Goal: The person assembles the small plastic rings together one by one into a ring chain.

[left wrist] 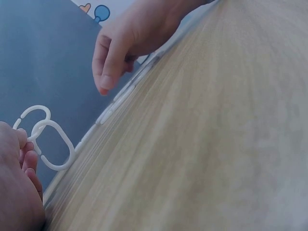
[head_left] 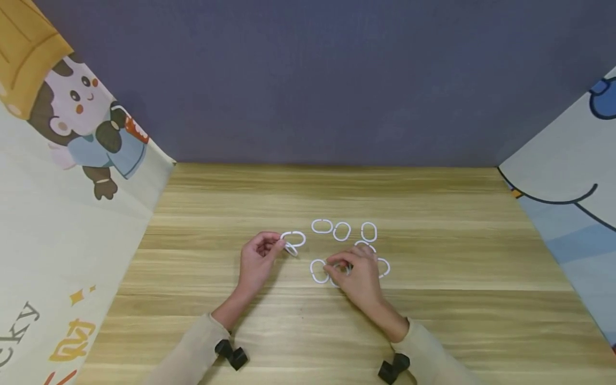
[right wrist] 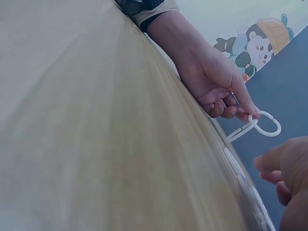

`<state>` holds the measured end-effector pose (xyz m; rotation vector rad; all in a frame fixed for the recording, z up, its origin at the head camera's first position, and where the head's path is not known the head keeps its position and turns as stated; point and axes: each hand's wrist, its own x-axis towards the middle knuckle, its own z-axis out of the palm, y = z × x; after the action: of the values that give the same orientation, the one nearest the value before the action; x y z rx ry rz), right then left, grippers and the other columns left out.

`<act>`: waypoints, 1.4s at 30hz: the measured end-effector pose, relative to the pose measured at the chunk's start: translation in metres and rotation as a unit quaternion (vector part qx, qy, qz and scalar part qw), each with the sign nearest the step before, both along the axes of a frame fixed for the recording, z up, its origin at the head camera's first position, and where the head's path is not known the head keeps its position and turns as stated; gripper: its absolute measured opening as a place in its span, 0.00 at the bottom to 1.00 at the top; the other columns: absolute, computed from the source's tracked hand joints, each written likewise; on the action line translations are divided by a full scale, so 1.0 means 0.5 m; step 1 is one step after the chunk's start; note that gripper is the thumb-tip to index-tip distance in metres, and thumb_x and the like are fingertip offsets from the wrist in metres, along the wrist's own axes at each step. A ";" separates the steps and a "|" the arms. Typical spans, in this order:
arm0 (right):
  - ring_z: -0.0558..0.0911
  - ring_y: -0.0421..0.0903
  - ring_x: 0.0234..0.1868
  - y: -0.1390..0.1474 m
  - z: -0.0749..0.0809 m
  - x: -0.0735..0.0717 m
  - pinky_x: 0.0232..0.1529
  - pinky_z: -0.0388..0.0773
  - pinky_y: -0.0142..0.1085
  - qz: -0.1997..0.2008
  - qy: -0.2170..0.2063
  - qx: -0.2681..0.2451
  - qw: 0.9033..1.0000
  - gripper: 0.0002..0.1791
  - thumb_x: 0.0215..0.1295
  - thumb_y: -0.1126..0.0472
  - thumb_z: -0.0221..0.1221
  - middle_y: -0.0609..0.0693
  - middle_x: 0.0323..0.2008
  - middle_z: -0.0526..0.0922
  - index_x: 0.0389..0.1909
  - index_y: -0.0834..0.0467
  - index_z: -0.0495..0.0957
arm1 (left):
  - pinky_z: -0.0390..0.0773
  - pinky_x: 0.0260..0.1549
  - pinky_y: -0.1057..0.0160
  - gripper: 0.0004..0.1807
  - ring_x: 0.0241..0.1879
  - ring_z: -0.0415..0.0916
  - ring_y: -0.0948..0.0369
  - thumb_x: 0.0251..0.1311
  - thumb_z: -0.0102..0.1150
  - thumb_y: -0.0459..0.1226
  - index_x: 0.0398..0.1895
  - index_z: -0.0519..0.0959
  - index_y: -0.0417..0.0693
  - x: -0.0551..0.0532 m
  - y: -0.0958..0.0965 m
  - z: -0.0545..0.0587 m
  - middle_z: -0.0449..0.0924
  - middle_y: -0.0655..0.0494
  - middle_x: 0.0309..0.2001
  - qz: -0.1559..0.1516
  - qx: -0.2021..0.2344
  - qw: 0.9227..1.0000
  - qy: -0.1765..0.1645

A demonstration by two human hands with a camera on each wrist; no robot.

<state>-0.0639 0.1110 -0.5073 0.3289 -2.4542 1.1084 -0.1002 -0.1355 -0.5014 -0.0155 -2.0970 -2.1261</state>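
My left hand (head_left: 256, 261) pinches a white oval plastic ring (head_left: 304, 239) between thumb and fingertips. Linked through it, a second white ring (left wrist: 73, 153) hangs down; the left wrist view shows a small gap in its side. My right hand (head_left: 360, 275) is over the loose rings, palm down, with fingers bent loosely. Nothing shows between its fingertips in either wrist view. Nearest to them lies a white ring (head_left: 312, 271), and another ring beside it is partly hidden by the fingers.
Behind the right hand, several more white rings lie flat, among them one at the back left (head_left: 322, 220) and one at the back right (head_left: 376, 232). The wooden table (head_left: 298, 342) meets a dark blue panel (head_left: 327, 85) at its far edge. Printed walls flank both sides.
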 end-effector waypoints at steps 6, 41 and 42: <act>0.74 0.47 0.34 -0.004 0.000 -0.005 0.53 0.68 0.53 -0.004 -0.014 0.019 1.000 0.12 0.45 0.62 0.87 0.46 0.23 0.81 0.29 0.52 0.93 | 0.78 0.32 0.75 0.08 0.32 0.79 0.68 0.67 0.72 0.23 0.45 0.85 0.26 -0.001 0.001 -0.005 0.88 0.60 0.35 -0.004 0.002 1.000 0.025; 0.74 0.46 0.34 -0.024 0.015 -0.024 0.59 0.67 0.56 -0.033 -0.088 0.060 0.994 0.09 0.51 0.60 0.85 0.43 0.21 0.78 0.24 0.50 0.92 | 0.77 0.32 0.75 0.07 0.32 0.78 0.67 0.67 0.72 0.22 0.45 0.85 0.26 -0.001 0.004 -0.006 0.87 0.54 0.35 -0.003 -0.005 1.000 0.018; 0.74 0.47 0.33 -0.025 0.015 -0.024 0.59 0.66 0.56 -0.033 -0.086 0.059 0.994 0.09 0.51 0.60 0.84 0.43 0.21 0.78 0.24 0.50 0.92 | 0.77 0.32 0.75 0.07 0.32 0.78 0.67 0.67 0.72 0.22 0.45 0.85 0.26 -0.001 0.005 -0.006 0.87 0.54 0.35 -0.004 -0.005 1.000 0.018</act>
<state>-0.0761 0.0987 -0.5000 0.1935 -2.6686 1.0030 -0.1009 -0.1332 -0.5044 -0.0619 -2.0907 -2.1047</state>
